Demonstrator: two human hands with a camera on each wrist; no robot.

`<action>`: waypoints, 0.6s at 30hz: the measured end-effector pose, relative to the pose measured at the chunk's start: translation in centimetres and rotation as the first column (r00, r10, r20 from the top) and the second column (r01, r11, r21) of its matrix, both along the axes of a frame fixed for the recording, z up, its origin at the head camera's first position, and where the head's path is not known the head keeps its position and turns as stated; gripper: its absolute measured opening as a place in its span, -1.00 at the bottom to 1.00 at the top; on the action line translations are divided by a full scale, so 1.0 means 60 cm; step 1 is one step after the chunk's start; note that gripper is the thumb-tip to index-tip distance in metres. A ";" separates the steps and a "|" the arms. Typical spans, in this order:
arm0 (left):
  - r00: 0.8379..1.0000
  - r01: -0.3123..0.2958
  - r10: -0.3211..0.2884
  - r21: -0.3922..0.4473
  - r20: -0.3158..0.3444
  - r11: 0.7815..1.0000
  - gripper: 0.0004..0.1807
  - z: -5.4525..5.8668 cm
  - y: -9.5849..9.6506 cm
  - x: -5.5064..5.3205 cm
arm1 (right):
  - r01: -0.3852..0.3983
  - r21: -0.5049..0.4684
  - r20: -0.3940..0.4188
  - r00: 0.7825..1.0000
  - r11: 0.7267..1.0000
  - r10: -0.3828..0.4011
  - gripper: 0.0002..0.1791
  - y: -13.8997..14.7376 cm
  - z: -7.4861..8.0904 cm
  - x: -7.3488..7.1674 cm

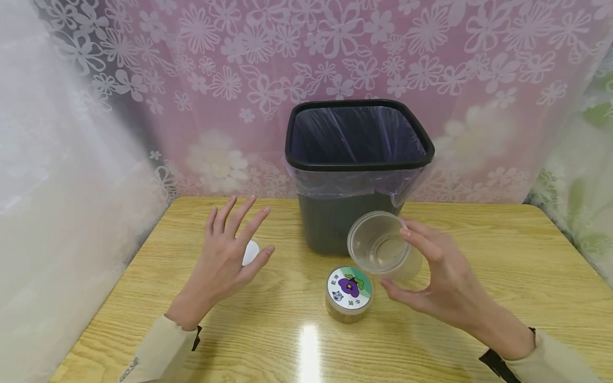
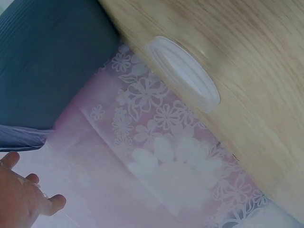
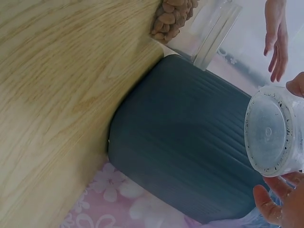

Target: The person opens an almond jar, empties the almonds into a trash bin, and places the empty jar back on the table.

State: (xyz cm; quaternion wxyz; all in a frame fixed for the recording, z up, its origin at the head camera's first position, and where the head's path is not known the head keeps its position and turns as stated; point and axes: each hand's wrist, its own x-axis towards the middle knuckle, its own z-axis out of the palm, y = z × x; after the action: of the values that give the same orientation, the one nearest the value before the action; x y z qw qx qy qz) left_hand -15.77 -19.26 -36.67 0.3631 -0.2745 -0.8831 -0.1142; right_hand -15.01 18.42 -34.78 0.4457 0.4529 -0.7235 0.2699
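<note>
My right hand holds a clear plastic jar by its side, between thumb and fingers. The jar is tilted, its mouth toward the head camera, and no lid is on it. In the right wrist view its base shows dark specks around the edge. My left hand is spread with nothing in it, over the left part of the table. Partly behind its thumb lies a white round lid, which the left wrist view shows flat on the table as a translucent lid.
A dark bin lined with a purple bag stands at the back of the wooden table. In front of it is a lidded jar with a purple-and-green label, holding brown lumps. A pink flowered curtain hangs behind.
</note>
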 end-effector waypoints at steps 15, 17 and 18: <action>0.997 -0.017 0.016 0.018 0.073 1.000 -0.28 -0.017 -0.013 -0.004 | -0.034 0.021 0.008 0.999 0.999 0.033 -0.26 -0.028 -0.019 -0.006; 0.996 -0.022 0.022 0.008 0.089 1.000 -0.29 -0.021 -0.015 -0.003 | -0.038 0.026 0.013 0.999 0.999 0.037 -0.26 -0.032 -0.021 -0.006; 0.995 -0.026 0.026 0.001 0.097 1.000 -0.30 -0.024 -0.016 -0.003 | -0.038 0.031 0.016 0.999 0.999 0.037 -0.25 -0.033 -0.022 -0.006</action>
State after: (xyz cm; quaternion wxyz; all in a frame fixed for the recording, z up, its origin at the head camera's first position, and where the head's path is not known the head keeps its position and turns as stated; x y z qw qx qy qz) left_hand -15.96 -20.20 -38.11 0.3214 -0.2565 -0.9031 -0.1237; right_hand -15.35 16.44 -36.11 0.4280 0.4711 -0.7223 0.2704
